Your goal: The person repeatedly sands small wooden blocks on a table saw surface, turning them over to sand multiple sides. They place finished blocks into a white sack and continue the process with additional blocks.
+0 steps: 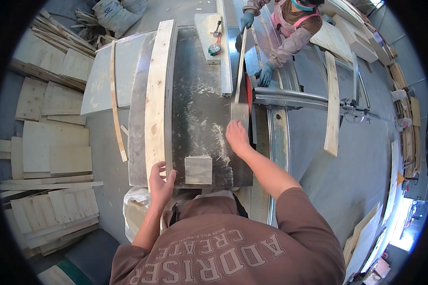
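Note:
My right hand [237, 135] grips the near edge of a small square wooden piece [239, 113] at the right side of the dark worktable. The far edge of that piece meets a long thin wooden strip [241, 66]. My left hand [161, 181], fingers apart and curved, is at the near end of a stack of long pale planks [158, 95]; whether it touches them I cannot tell. Between my hands, close to my body, lies a stack of square wooden pieces [198, 170].
Across the table, a co-worker's gloved hands [266, 73] are beside the strip and a metal sliding rail [290, 97]. A tape measure [214, 49] rests on a pale block [208, 28]. Boards [57, 152] are stacked at left; a loose plank [332, 104] lies at right.

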`<action>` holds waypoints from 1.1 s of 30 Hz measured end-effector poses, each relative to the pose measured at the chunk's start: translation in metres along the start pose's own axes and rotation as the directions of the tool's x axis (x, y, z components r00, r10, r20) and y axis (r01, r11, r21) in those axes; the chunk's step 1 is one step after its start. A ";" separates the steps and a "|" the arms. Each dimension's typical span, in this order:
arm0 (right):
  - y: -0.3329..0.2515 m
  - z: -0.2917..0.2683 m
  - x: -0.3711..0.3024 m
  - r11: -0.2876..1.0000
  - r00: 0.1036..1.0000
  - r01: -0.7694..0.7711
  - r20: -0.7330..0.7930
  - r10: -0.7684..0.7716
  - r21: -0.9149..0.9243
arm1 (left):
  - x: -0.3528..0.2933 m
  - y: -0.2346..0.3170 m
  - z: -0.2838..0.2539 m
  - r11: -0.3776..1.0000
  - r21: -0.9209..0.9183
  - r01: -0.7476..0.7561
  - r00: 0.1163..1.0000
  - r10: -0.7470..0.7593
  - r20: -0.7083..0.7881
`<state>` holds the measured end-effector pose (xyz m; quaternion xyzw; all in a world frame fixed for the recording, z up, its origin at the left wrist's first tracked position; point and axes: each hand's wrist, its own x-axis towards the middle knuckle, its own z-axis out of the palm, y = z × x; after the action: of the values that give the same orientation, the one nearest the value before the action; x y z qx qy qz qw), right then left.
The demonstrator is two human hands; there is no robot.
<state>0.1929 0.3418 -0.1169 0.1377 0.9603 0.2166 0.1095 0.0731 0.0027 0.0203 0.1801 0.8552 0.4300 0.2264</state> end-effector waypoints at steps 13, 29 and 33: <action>0.013 -0.004 -0.034 0.841 0.970 -0.230 0.180 0.161 0.489 | 0.000 -0.027 -0.018 0.998 -0.036 0.049 0.998 -0.050 -0.025; 0.038 -0.019 -0.019 0.899 0.998 -0.030 0.068 0.000 0.438 | 0.010 -0.016 0.007 0.992 -0.121 0.037 0.995 -0.025 0.096; 0.038 0.012 -0.008 0.926 0.996 0.023 0.067 -0.052 0.378 | 0.006 -0.003 0.011 0.974 -0.206 0.097 0.990 -0.074 0.118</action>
<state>0.2115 0.3770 -0.1089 0.1461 0.9816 0.0207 0.1215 0.0736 0.0119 0.0106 0.1414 0.7980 0.4976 0.3093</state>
